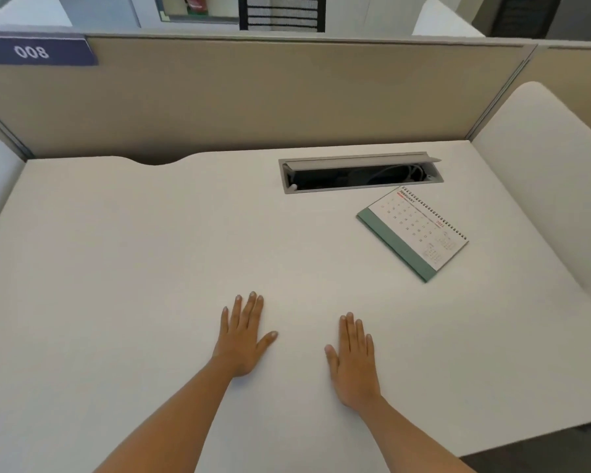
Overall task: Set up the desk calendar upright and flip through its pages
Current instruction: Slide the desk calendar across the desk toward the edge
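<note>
Across the white desk (116, 268), both palms lay flat and empty: the left hand (243, 339) at six o'clock, the right hand (354, 363) just beside it, fingers spread, gripping nothing. At two o'clock, near the open cable tray (359, 174), the desk calendar (413, 231) lay folded flat; it looked light, stiff-boarded and thin-paged, best pinched at its green base edge.

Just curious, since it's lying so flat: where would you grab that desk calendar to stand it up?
Probably by the spiral-bound edge of the desk calendar, reaching in with the right hand, which is nearer. It lies flat and turned askew, and the wire binding gives fingertips something raised to catch.
</note>
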